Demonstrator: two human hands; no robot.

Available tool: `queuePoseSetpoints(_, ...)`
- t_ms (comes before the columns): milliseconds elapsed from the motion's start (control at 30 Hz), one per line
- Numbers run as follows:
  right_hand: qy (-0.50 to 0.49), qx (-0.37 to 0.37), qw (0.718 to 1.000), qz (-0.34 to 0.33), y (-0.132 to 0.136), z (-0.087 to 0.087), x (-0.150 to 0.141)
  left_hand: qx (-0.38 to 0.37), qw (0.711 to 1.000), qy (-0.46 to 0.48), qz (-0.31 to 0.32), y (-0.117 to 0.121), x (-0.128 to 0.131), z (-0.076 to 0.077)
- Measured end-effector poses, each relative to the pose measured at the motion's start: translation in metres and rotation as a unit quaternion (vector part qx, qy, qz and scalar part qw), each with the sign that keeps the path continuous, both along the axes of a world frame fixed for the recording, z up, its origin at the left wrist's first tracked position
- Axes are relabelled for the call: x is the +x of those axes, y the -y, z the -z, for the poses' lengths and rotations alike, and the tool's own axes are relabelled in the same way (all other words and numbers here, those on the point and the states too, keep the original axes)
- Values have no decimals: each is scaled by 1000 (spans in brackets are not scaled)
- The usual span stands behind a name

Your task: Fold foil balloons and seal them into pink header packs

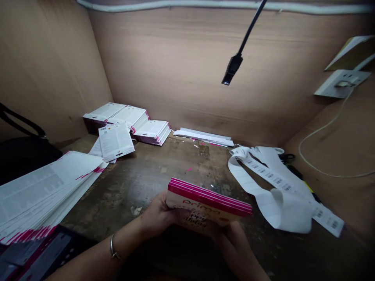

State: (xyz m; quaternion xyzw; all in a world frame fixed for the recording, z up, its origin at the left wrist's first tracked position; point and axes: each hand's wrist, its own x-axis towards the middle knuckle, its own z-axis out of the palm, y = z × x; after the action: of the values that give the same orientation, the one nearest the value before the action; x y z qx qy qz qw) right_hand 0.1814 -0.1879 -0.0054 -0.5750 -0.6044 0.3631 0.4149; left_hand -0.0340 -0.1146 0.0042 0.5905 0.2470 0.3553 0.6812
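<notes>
A small stack of flat cardboard packets [205, 203] with pink edges and printed lettering is held upright above the table, close to me. My left hand [164, 214] grips its left side, thumb across the printed face. My right hand [231, 242] holds the lower right side; its fingers are partly hidden in shadow. To the left, a long fanned pile of white printed sheets [49, 183] with pink edges lies near my left forearm. Past it, one loose printed packet [116, 141] rests tilted over another piece.
Stacked packets [129, 117] line the back left. White strips [203, 136] lie along the back wall. A curled barcode label strip [275, 195] spreads over the right side, with dark-handled scissors [287, 157] behind. A black cable plug [232, 69] hangs overhead. A black bag [23, 152] is at left.
</notes>
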Motion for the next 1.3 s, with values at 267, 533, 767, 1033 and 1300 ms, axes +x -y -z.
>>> queuePoseSetpoints(267, -213, -99, 972, -25, -10, -10, -13, -120, 989, -32, -86, -3, 13, -8)
queuePoseSetpoints(533, -303, -173, 937, 20, -38, 30, -23, 292, 886, -335, -131, -8, -4, 28)
queuePoseSetpoints(767, 171, -153, 971, 64, -32, -3, 3, 400, 808, -433, -14, 4, -6, 36)
queuePoseSetpoints(1033, 401, 162, 896, -101, -59, -14, -24, 430, 776, -461, 1, 5, -2, 30)
queuePoseSetpoints(1300, 411, 182, 886, -116, -72, 33, -29, 437, 783, -442, -26, -78, 18, -8)
